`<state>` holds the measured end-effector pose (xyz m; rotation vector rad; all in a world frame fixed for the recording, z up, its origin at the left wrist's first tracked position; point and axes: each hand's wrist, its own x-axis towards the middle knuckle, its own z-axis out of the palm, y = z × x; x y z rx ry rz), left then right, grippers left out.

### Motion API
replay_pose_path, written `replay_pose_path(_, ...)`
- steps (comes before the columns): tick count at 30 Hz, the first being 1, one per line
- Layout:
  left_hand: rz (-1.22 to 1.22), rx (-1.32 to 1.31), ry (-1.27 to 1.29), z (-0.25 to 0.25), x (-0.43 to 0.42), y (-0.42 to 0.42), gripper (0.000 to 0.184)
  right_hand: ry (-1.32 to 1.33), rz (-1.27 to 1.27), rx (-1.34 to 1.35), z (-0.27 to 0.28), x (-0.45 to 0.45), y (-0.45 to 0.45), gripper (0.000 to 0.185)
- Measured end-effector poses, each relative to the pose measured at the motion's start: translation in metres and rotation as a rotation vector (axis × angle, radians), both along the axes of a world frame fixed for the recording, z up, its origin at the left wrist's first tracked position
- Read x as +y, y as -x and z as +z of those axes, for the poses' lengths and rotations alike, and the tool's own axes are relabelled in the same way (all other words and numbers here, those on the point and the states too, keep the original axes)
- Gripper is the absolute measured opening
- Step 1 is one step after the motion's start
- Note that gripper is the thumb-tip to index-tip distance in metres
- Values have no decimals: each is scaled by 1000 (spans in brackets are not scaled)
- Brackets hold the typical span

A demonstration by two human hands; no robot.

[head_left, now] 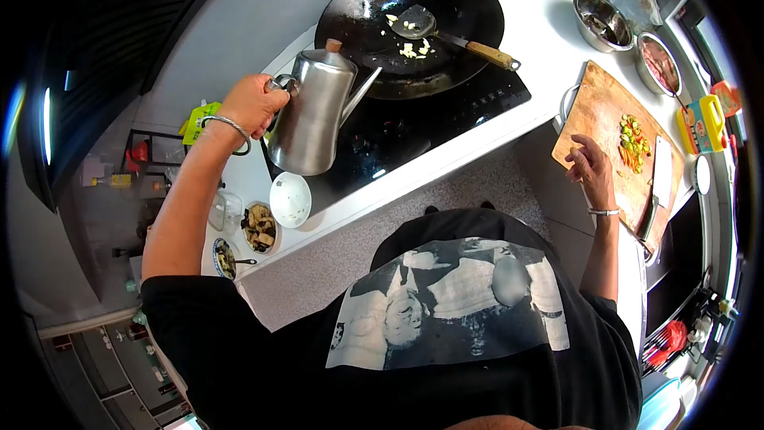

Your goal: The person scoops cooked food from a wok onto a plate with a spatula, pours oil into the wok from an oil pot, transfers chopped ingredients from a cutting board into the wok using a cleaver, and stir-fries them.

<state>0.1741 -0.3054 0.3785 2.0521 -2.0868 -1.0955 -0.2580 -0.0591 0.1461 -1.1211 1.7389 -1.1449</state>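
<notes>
My left hand is closed around the handle of a stainless steel oil pot with a long thin spout and a wooden lid knob. The pot is in the air beside the wok, its spout pointing toward the wok's rim. In the black wok lie pieces of chopped garlic and a spatula, its wooden handle resting over the rim. My right hand hovers by the near edge of the wooden cutting board, fingers loosely bent and apart, holding nothing. Chopped green and red peppers lie on the board.
A cleaver lies on the board. Metal bowls stand at the back right, one with meat. A yellow container is beyond the board. A white bowl and a dish of food sit left of the black stove.
</notes>
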Motion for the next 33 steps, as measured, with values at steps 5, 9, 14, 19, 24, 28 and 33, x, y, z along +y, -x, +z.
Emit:
replay_pose_path(5,2,-6,17,3,0,2,18,24,16,-13,1,-4,1,27)
replay_pose_path(9,9,-18,16,6,-3,0,18,18,25,0,2,-6,4,27)
replay_pose_path(14,4,-39,56,10,-2,-1,19,28,39,-12,0,-8,7,28)
replay_pose_path(19,8,-30,55,15,1,1,19,26,37,-19,-2,-7,10,28)
replay_pose_path(24,-2,-69,71,18,3,3,20,22,38,-23,-2,-9,10,27)
replay_pose_path(28,-12,-81,68,18,4,3,18,33,46,-20,-2,-12,8,26)
replay_pose_path(33,-23,-81,96,17,7,4,20,41,42,2,2,-14,3,25)
